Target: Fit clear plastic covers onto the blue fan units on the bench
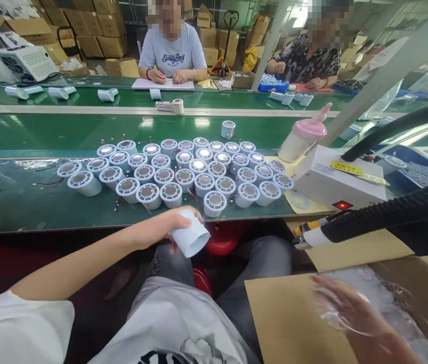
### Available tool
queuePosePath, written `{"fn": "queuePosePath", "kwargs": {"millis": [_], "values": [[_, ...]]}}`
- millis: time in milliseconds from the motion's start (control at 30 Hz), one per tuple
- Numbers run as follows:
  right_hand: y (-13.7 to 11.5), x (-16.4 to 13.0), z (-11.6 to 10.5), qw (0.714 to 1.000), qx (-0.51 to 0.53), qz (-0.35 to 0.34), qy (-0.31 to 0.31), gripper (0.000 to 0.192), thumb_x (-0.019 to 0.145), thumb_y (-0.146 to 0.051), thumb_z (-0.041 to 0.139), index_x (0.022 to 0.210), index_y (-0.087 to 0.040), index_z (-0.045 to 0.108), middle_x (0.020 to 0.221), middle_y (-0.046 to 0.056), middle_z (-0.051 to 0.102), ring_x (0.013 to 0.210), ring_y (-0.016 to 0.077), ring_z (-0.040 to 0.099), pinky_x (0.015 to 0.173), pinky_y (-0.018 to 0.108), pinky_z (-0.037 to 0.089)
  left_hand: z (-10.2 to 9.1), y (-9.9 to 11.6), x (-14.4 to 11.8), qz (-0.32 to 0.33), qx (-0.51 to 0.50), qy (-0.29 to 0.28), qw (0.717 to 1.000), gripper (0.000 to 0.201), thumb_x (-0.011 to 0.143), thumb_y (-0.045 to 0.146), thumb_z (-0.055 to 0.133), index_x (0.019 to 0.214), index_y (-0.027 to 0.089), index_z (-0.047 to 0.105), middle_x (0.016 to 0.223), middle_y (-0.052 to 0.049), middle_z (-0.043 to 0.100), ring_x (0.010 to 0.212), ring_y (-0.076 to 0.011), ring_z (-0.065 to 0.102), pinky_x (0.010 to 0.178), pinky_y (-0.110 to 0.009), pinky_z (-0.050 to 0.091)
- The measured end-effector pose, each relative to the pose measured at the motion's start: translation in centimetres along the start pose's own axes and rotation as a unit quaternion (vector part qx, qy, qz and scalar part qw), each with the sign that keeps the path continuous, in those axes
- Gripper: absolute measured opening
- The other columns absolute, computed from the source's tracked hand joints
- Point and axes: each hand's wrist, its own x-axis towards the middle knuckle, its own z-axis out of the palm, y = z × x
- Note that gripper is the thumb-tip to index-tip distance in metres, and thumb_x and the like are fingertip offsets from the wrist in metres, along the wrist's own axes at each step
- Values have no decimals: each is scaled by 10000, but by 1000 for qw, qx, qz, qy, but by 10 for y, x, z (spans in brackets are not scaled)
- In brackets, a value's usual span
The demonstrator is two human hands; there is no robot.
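Note:
Wrapped around a pale blue cylindrical housing (pixel 189 236), my left hand (pixel 174 222) holds it tilted above my lap, its open end facing down and to the right. My right hand (pixel 361 313), smeared by motion, is over an open cardboard box (pixel 282 313) at the lower right. A clear round plastic cover (pixel 330 311) shows at its fingers. More clear plastic parts (pixel 366 278) lie inside the box. On the bench in front of me stand several pale blue cylindrical units (pixel 204 183) with round grilles on top and thin wires.
A green conveyor (pixel 66 131) runs beyond the bench. To the right are a white machine (pixel 335 174) with a red-lit switch, a black hose (pixel 388 207) and a pink-topped bottle (pixel 301 139). Two people (pixel 172 50) sit across.

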Motion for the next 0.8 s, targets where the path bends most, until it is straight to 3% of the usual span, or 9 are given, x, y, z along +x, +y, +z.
{"fn": "queuePosePath", "kwargs": {"millis": [33, 100, 167, 267, 467, 667, 800], "values": [[-21, 8, 20, 997, 21, -56, -47, 429, 913, -483, 291, 1232, -385, 559, 1212, 134, 605, 1073, 350, 620, 786, 480, 560, 5, -8, 5, -37, -88, -57, 994, 471, 724, 519, 504, 1014, 150, 533, 805, -43, 584, 624, -155, 537, 513, -252, 408], [-63, 24, 57, 987, -39, -117, -107, 412, 913, -415, 402, 1299, -320, 511, 1244, 124, 564, 1186, 332, 541, 895, 475, 521, 18, -24, 17, -92, -176, -133, 971, 397, 707, 489, 531, 855, 125, 587, 771, -57, 606, 652, -156, 550, 556, -254, 431], [-94, 39, 85, 968, -117, -183, -126, 446, 883, -310, 488, 1328, -288, 479, 1210, 121, 535, 1124, 283, 567, 873, 410, 532, 31, -34, 29, -123, -178, -189, 958, 350, 726, 473, 581, 783, 129, 605, 762, -49, 624, 669, -142, 554, 585, -236, 435], [-118, 52, 108, 941, -219, -221, -129, 515, 840, -232, 507, 1352, -251, 459, 1209, 134, 498, 1035, 266, 575, 815, 398, 541, 42, -37, 40, -133, -118, -241, 954, 331, 762, 470, 628, 832, 147, 646, 792, -32, 639, 649, -111, 541, 568, -204, 417], [-120, 44, 111, 930, -308, -169, -105, 527, 842, -219, 497, 1367, -236, 449, 1251, 132, 511, 1042, 285, 550, 773, 410, 548, 42, -33, 48, -122, -83, -240, 960, 252, 776, 369, 649, 849, 131, 690, 781, -39, 638, 639, -97, 546, 561, -186, 418], [-114, 25, 119, 921, -350, -165, -55, 537, 833, -212, 520, 1365, -252, 459, 1294, 138, 484, 1040, 295, 535, 742, 406, 544, 46, -47, 53, -126, -197, -132, 963, 244, 751, 383, 639, 770, 141, 616, 812, -29, 613, 603, -93, 534, 472, -186, 388], [-116, 38, 127, 901, -396, -171, -44, 545, 805, -186, 540, 1339, -288, 501, 1308, 130, 502, 1016, 306, 542, 733, 421, 537, 54, -50, 56, -172, -128, -224, 951, 254, 769, 387, 594, 769, 134, 609, 716, -24, 582, 486, -89, 466, 386, -200, 311]]}}
